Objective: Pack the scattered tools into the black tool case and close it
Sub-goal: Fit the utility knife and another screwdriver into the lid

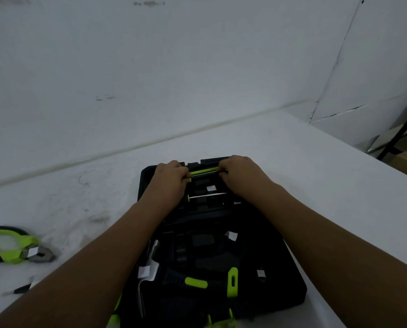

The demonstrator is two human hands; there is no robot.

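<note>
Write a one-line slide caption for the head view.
Left hand and right hand hold a slim green tool at the far half of the open black tool case; green pliers lie outside it.

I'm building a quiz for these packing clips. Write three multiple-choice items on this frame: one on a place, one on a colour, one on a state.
1. Where do the pliers lie?
A. on the table, left of the tool case
B. inside the case
C. on the floor

2. What colour are the patches on the hammer grip?
A. red
B. green
C. blue

3. How is the tool case?
A. closed and latched
B. open
C. standing on edge

Answers:
1 A: the pliers rest on the white table, apart from the case.
2 B: bright green patches show on the dark handle.
3 B: its moulded inside shows, and the left hand and right hand hold a slim green tool over its far half.
</note>
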